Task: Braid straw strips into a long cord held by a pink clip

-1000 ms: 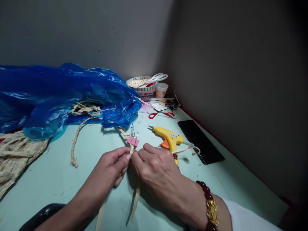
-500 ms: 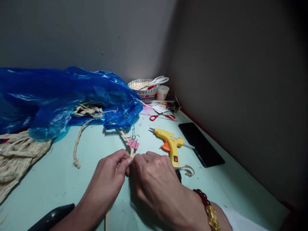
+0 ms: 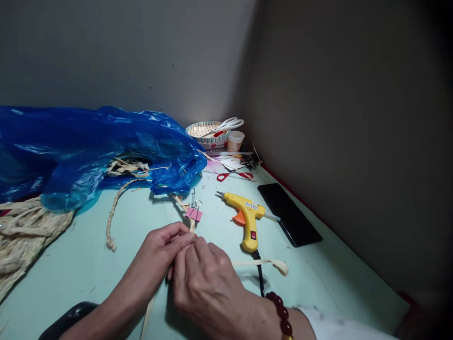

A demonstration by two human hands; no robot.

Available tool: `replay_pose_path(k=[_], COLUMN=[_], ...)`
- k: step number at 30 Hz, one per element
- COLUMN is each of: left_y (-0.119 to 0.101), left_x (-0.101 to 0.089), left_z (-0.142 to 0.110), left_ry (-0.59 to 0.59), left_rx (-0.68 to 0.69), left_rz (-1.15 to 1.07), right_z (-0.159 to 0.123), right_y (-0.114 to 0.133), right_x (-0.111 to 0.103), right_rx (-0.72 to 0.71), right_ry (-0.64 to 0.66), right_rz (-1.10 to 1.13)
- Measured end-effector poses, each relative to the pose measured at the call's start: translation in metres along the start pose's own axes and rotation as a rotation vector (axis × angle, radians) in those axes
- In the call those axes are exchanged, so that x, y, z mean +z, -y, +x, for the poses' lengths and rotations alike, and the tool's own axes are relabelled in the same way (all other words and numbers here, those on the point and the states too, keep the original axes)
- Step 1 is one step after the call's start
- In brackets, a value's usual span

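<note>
A pale plant-fibre cord (image 3: 192, 225) runs toward me from the blue bag, with a pink binder clip (image 3: 193, 215) clamped across it. Just below the clip, my left hand (image 3: 161, 252) pinches the cord between thumb and fingers. Pressed against it, my right hand (image 3: 208, 278) is closed, its fingertips bent down and partly hidden. A flat fibre strip (image 3: 279, 266) sticks out to the right from behind my right hand, apparently held in it. Another pale strand (image 3: 147, 314) hangs below my hands toward the near edge.
A blue plastic bag (image 3: 88, 141) of dry fibre spreads across the left, beside braided matting (image 3: 31, 245). A yellow glue gun (image 3: 247, 212), black phone (image 3: 290, 215) and red scissors (image 3: 222, 177) lie right. A basket (image 3: 208, 128) and paper cup (image 3: 236, 140) stand behind. A short braided cord (image 3: 112, 217) lies left.
My right hand has moved left and slightly down, over the left fingers. The strip's free end now stretches out below the glue gun. The whole view has shifted slightly.
</note>
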State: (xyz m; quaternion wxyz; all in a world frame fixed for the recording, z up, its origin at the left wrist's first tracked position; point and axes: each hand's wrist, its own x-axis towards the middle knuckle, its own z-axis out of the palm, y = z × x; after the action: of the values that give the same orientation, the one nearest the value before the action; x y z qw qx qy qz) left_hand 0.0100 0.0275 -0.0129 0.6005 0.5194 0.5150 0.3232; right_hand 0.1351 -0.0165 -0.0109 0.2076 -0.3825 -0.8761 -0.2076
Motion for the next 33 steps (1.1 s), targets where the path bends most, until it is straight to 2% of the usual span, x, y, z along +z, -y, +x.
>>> replay_pose_path(k=[3,6,8,10,12,16,19,26,33], left_y=[-0.002,-0.004,-0.006,-0.008,-0.01,-0.013,-0.014,-0.014,-0.012], left_x=[-0.002,-0.004,-0.005,-0.005,-0.005,-0.004,-0.002,0.001,0.005], left_z=[-0.001,-0.003,-0.004,-0.005,-0.004,-0.005,-0.008,-0.013,-0.017], left_ry=[0.002,0.024,0.048,0.065,0.073,0.078,0.041,-0.001,-0.048], left_rx=[0.003,-0.022,-0.014,0.006,0.025,0.069,0.095,0.173,0.168], left_rz=[0.034,0.058,0.048,0.043,0.053,0.1,0.156,0.294,0.296], right_z=[-0.001,0.0,0.001,0.003,0.003,0.0,0.0,0.003,0.006], right_y=[0.002,-0.011,-0.029,-0.046,-0.057,-0.055,-0.048,-0.048,-0.05], right_x=[-0.003,-0.018,-0.03,-0.036,-0.034,-0.016,-0.009,-0.013,-0.017], right_rx=[-0.006,0.031,0.19,0.419,0.52,0.499,0.522,0.513,0.501], right_ry=[0.03,0.162,0.289,0.332,0.392,0.403,0.409,0.431,0.42], right_rz=[0.026,0.242,0.452,0.57,0.726,1.028,1.033,0.945,0.946])
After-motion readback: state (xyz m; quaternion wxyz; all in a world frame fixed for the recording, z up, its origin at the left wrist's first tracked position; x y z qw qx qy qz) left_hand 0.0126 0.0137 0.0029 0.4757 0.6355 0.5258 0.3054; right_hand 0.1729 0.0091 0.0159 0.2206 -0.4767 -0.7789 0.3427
